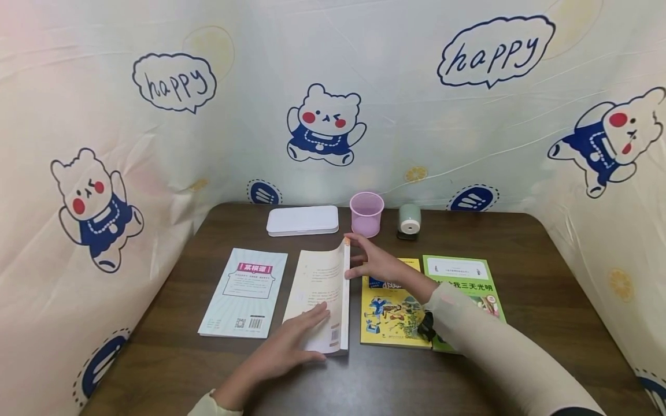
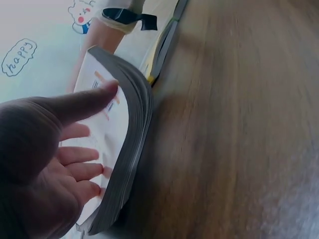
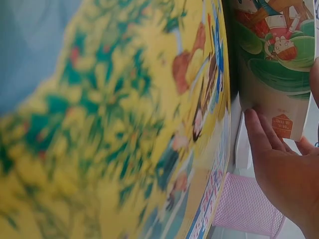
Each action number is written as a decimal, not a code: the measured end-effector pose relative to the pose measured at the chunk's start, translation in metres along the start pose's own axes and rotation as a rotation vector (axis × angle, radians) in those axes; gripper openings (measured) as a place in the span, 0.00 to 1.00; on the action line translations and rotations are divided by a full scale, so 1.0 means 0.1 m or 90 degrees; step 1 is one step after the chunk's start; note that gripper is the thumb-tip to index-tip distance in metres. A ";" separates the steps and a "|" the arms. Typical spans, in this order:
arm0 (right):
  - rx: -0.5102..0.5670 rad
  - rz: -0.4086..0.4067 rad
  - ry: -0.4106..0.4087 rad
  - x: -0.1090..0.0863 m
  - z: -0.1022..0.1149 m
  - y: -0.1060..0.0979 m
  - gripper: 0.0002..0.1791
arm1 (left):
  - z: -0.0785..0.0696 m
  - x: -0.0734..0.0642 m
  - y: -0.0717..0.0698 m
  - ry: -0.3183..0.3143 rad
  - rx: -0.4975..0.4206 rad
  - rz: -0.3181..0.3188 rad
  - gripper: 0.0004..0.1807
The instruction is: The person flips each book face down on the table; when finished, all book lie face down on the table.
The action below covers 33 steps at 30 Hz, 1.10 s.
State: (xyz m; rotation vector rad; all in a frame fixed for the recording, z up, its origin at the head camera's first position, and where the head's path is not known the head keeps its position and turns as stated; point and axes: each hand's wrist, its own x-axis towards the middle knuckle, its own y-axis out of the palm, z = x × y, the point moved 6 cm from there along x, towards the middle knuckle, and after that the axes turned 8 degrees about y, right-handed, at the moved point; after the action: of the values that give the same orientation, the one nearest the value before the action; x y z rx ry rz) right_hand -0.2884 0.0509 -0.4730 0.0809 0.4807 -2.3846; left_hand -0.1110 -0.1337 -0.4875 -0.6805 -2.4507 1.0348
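A white paperback book lies back cover up, its right side raised and the pages bending in a curve. My left hand rests on the lower part of that cover. In the left wrist view the left fingers lie fairly straight on the cover, the thumb near the bottom edge. My right hand holds the book's raised right edge near its top corner. The right wrist view shows the right hand at the illustrated front cover, partly cut off by the frame.
Left of it lies a light blue book. A yellow book and a green book lie under the right forearm. At the back stand a white flat case, a pink mesh cup and a green pencil sharpener-like device.
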 end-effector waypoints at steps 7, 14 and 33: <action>-0.115 -0.023 0.002 -0.02 -0.04 -0.06 0.57 | 0.07 -0.02 0.11 -0.030 0.036 0.064 0.49; -0.180 -0.032 0.025 -0.04 -0.08 -0.11 0.58 | 0.03 -0.01 0.15 -0.052 0.080 0.058 0.45; -0.277 -0.032 0.076 0.01 -0.30 -0.18 0.59 | 0.08 -0.02 0.14 -0.076 0.104 0.044 0.42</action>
State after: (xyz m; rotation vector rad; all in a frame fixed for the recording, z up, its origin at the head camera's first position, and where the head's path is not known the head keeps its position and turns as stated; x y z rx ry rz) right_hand -0.3031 0.0731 -0.4950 0.0148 1.0565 -2.2770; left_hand -0.1092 -0.1307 -0.5035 -0.6720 -2.4216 1.3210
